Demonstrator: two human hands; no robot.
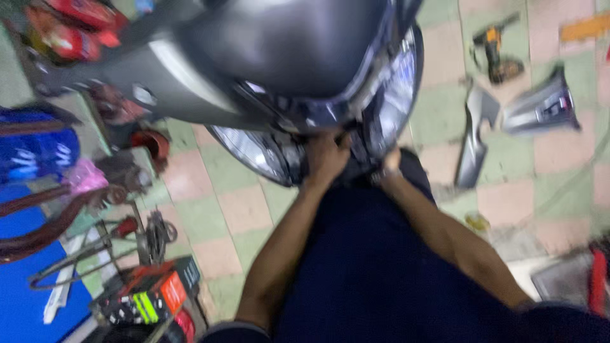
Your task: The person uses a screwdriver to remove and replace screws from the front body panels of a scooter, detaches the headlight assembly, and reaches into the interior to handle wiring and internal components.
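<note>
Reaching both hands in under the scooter's nose, working on the headlight (387, 108). Left hand (325, 157) is curled onto the trim just below the lens; right hand (389, 162) is mostly hidden, can't tell its grip. Glossy dark fairing, clear lens, all blurry. Loose panels (540, 108) and a drill (497, 54) lie on the floor.

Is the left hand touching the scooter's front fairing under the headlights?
Touching. The head view shows the left hand pressed against the dark underside of the scooter's front fairing between the headlights, with no gap visible despite the blur.
</note>
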